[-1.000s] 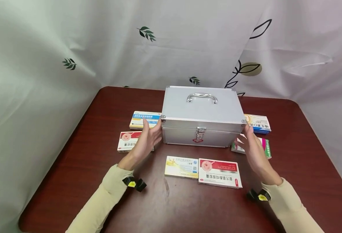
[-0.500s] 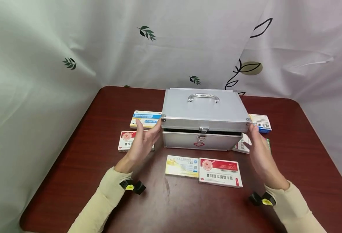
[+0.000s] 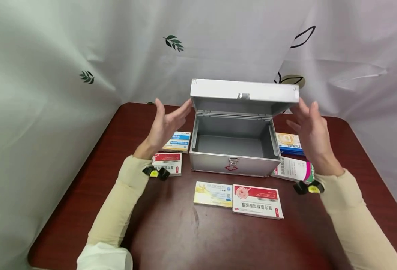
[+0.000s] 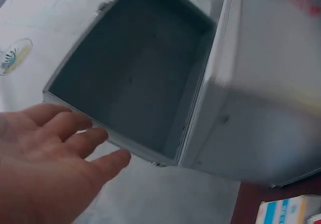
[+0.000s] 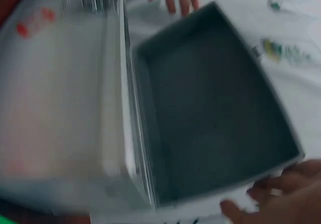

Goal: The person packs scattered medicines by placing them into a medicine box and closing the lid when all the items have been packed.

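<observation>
A silver aluminium case (image 3: 208, 162) stands on the table with its lid (image 3: 218, 90) raised and tilted back on the rear hinges. Its grey inside shows, and a metal latch (image 3: 233, 161) sits on the front wall. My left hand (image 3: 163, 127) has its fingers straight, the tips against the lid's left edge. On the opposite side my right hand (image 3: 315, 137) reaches to the lid's right edge, some fingertips hidden behind it. In the left wrist view the left fingers (image 4: 75, 131) lie along the lid's rim; in the right wrist view the right fingers (image 5: 286, 181) do likewise.
A yellow-white medicine box (image 3: 213, 194) and a red-white one (image 3: 257, 201) lie in front of the case. Blue-white (image 3: 178, 141) and red-white (image 3: 168, 162) boxes lie to its left, orange-blue (image 3: 287, 142) and green-white (image 3: 293, 168) ones to its right. A white curtain (image 3: 232, 45) hangs behind.
The lid was down on the case, then lifted slightly at the front, and now stands raised and tilted back. Both hands have moved up and away with its edges.
</observation>
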